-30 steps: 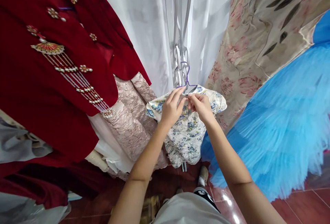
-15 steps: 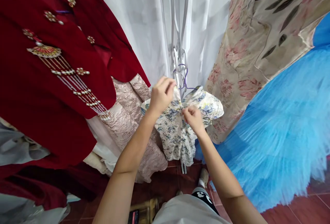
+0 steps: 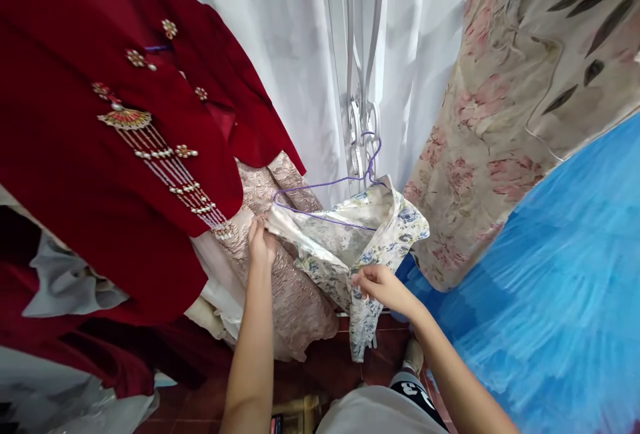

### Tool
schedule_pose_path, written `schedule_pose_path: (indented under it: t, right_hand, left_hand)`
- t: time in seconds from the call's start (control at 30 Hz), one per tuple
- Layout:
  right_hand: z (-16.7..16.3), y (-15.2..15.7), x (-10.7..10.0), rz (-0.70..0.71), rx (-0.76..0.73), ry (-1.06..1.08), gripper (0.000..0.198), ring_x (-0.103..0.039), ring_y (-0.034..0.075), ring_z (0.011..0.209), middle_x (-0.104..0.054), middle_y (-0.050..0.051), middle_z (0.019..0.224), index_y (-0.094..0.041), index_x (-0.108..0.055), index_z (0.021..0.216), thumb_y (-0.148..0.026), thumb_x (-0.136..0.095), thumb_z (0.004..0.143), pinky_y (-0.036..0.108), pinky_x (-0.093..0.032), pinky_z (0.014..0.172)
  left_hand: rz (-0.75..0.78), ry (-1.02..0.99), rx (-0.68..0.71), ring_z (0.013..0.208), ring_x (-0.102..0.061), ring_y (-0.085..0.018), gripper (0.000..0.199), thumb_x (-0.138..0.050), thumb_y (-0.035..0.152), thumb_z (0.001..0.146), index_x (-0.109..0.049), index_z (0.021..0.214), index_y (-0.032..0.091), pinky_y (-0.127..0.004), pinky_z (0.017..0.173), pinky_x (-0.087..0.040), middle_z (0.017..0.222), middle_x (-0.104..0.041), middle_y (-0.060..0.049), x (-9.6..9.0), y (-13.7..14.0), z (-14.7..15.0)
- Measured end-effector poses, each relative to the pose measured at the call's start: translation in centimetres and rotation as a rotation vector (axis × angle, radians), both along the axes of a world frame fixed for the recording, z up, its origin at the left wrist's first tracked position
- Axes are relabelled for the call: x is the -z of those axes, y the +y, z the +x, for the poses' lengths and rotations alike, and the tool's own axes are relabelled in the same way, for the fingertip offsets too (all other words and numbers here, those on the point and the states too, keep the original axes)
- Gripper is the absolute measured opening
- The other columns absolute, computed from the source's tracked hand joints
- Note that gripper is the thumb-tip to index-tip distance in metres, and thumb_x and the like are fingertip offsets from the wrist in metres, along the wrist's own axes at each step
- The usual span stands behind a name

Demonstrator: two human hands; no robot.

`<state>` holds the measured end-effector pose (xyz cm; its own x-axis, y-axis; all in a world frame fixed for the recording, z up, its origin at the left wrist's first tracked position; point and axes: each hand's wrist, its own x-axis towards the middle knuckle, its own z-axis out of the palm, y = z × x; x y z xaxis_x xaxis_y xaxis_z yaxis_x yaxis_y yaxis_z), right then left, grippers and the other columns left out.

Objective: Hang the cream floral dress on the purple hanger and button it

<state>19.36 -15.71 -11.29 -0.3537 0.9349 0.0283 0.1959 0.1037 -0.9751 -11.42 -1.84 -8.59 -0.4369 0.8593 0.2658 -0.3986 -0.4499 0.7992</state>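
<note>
- A purple hanger (image 3: 320, 185) is hanging from a white rack (image 3: 351, 34), tilting, its left end lying outside the cloth.
- A blue-and-white floral top (image 3: 340, 237) is draping below and around the hanger's right side, its front parting so that the pale inside is showing.
- The left hand (image 3: 262, 242) is pinching the top's edge, fingers pressed together, just below the hanger's left end.
- The right hand (image 3: 380, 285) is pinching the top's front edge between thumb and curled fingers, below the hanger's lower bar.
- A red jacket (image 3: 125, 221) with a beaded tassel is hanging left of the hanger, a pink skirt (image 3: 295, 301) showing lower left of it; a beige dress (image 3: 480, 127) and blue tulle (image 3: 540, 274) are filling the space to its right.
- The step in hand seems to be parting the top's front around the hanger, the left shoulder lying off the wire.
- The next move is probably calling for a steady left pinch and careful guiding of the cloth around the hanger's right end, without snagging the neckline.
</note>
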Motion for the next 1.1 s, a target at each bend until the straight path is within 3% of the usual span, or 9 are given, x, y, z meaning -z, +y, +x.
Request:
schedule_pose_path:
  t: [0.13,0.27,0.4,0.5,0.57,0.67,0.77,0.93,1.1]
  right_hand:
    - [0.4,0.6,-3.1,0.168,0.099,0.13,0.029,-0.059,0.016,0.061,-0.066,0.002,0.067,-0.018,-0.067,0.084,-0.045,-0.061,0.093,0.026,-0.045,0.059]
    - [0.6,1.5,-3.4,0.345,0.329,0.138,0.02,-0.063,0.019,0.074,-0.07,0.004,0.081,-0.02,-0.069,0.094,-0.039,-0.065,0.091,0.031,-0.049,0.072]
    - [-0.1,0.7,-1.2,0.301,0.128,0.014,0.031,-0.066,0.023,0.087,-0.073,0.006,0.097,-0.019,-0.067,0.109,-0.03,-0.075,0.081,0.034,-0.051,0.079]
    - [-0.4,-0.6,-0.2,0.254,0.028,-0.017,0.018,-0.063,0.022,0.083,-0.071,0.006,0.092,-0.017,-0.067,0.1,-0.031,-0.065,0.09,0.033,-0.049,0.076]
    - [0.2,-1.5,-0.5,0.239,0.024,0.017,0.021,-0.059,0.02,0.078,-0.067,0.004,0.085,-0.017,-0.066,0.091,-0.034,-0.053,0.097,0.031,-0.048,0.074]
    - [1.9,-2.5,-1.9,0.205,0.014,0.099,0.024,-0.056,0.018,0.074,-0.064,0.002,0.083,-0.019,-0.064,0.094,-0.04,-0.052,0.1,0.028,-0.047,0.07]
    - [4.3,-3.0,-3.3,0.244,0.077,0.089,0.026,-0.057,0.017,0.071,-0.064,0.002,0.08,-0.021,-0.065,0.093,-0.042,-0.053,0.1,0.026,-0.047,0.066]
    - [8.4,-2.9,-4.4,0.452,0.292,-0.079,0.025,-0.062,0.019,0.072,-0.07,0.004,0.084,-0.022,-0.071,0.095,-0.038,-0.052,0.099,0.027,-0.048,0.066]
    - [11.6,-2.7,-4.6,0.588,0.605,-0.086,0.02,-0.061,0.018,0.065,-0.07,0.004,0.081,-0.023,-0.074,0.094,-0.036,-0.059,0.093,0.026,-0.046,0.057]
  left_hand:
    - [-0.088,-0.107,0.079,0.073,-0.062,-0.012,0.039,-0.085,0.043,0.069,-0.059,0.084,0.017,-0.023,0.07,-0.052,0.08,-0.063,0.001,3.2,-2.9,3.2]
    - [-0.108,0.283,0.245,0.071,-0.06,-0.014,0.036,-0.076,0.05,0.08,-0.063,0.085,0.017,-0.024,0.065,-0.048,0.079,-0.062,-0.001,4.7,-7.4,8.3]
    - [0.026,0.708,0.253,0.087,-0.063,-0.02,0.024,-0.059,0.039,0.096,-0.068,0.09,0.019,-0.03,0.08,-0.049,0.089,-0.067,-0.005,3.6,-11.5,13.3]
    - [0.116,0.853,0.289,0.092,-0.063,-0.022,0.019,-0.059,0.035,0.097,-0.07,0.092,0.021,-0.034,0.086,-0.049,0.093,-0.069,-0.007,2.3,-13.0,15.0]
    - [0.118,0.838,0.402,0.099,-0.063,-0.023,0.022,-0.066,0.039,0.092,-0.069,0.104,0.022,-0.035,0.091,-0.048,0.102,-0.069,-0.007,2.3,-13.2,15.2]
    - [0.014,0.689,0.739,0.112,-0.061,-0.027,0.054,-0.073,0.054,0.083,-0.063,0.124,0.021,-0.037,0.099,-0.047,0.118,-0.068,-0.009,4.0,-13.2,14.9]
    - [-0.159,0.641,1.049,0.101,-0.065,-0.027,0.056,-0.074,0.064,0.078,-0.071,0.108,0.017,-0.037,0.094,-0.049,0.106,-0.072,-0.008,6.6,-13.5,14.8]
    - [-0.241,0.639,1.048,0.092,-0.064,-0.026,0.055,-0.075,0.067,0.073,-0.075,0.094,0.017,-0.034,0.085,-0.049,0.091,-0.072,-0.007,8.4,-14.2,13.8]
    - [-0.249,0.847,1.029,0.069,-0.052,-0.018,0.053,-0.071,0.069,0.074,-0.07,0.073,0.016,-0.028,0.066,-0.042,0.069,-0.06,-0.002,7.1,-13.6,11.1]
